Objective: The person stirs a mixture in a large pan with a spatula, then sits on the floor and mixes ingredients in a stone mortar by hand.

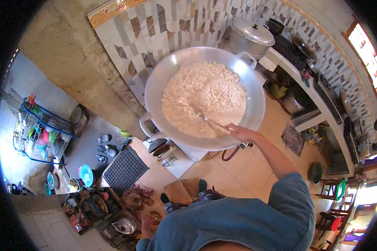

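Note:
A big silver wok with two loop handles holds a mass of pale, crumbly food. My right hand is closed round the handle of a utensil at the wok's near right rim. The utensil's far end is sunk in the food. Low on the left, beside my body, hangs my left hand, away from the wok. Its fingers are too small and partly hidden to read, and a small round thing shows close by it.
A lidded silver pot stands behind the wok, near a counter with a stove. At left are a dish rack, a dark mat and a crate of items. A kettle sits low beside me.

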`<action>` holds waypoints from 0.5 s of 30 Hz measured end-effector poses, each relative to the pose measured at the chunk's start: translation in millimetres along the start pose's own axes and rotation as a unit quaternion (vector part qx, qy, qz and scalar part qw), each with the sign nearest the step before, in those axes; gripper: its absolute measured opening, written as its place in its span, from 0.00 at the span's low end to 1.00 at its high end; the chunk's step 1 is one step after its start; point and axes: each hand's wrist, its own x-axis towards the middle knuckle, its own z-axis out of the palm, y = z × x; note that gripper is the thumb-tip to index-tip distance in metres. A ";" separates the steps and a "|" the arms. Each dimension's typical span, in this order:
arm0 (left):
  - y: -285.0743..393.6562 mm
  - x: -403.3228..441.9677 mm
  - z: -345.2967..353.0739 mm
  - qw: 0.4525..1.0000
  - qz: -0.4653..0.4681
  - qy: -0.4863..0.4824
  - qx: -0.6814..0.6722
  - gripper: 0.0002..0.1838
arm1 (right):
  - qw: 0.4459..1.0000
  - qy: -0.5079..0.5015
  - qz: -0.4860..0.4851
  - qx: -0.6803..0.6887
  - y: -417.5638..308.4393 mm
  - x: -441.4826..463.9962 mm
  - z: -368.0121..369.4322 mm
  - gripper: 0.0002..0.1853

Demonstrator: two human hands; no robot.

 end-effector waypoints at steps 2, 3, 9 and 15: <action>10.8 -10.2 -15.8 0.957 0.130 0.082 0.248 0.15 | 0.996 -0.069 0.057 -0.019 -42.5 -46.0 -38.6 0.24; 8.9 -12.7 -16.6 0.925 0.190 0.182 0.272 0.14 | 0.994 -0.077 0.061 -0.055 -58.3 -64.5 -56.5 0.23; -14.9 27.2 -4.6 0.947 0.026 0.090 -0.307 0.19 | 0.950 -0.017 0.147 -0.275 -117.4 -128.0 -136.0 0.20; -9.4 -16.8 32.2 0.776 -0.075 0.170 -0.603 0.18 | 0.955 0.074 0.135 -0.253 -24.6 -12.7 -61.7 0.20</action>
